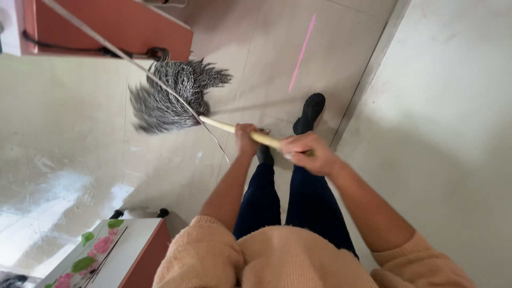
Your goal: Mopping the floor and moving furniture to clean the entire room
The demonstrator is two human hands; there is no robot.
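Observation:
A mop with a grey-and-white string head (170, 96) and a pale wooden handle (218, 125) rests on the tiled floor ahead of me. My left hand (246, 140) grips the handle lower down, nearer the mop head. My right hand (309, 153) is closed around the handle's upper end. Both arms come out of peach sweater sleeves. My legs in dark trousers and a black shoe (309, 113) stand just behind the handle.
A reddish-brown cabinet (106, 26) stands at the top left, with a thin cable (122, 53) running across the mop head. A white cabinet with a floral panel (101, 250) sits at the bottom left. A pale wall (448, 106) fills the right. Wet sheen marks the left floor.

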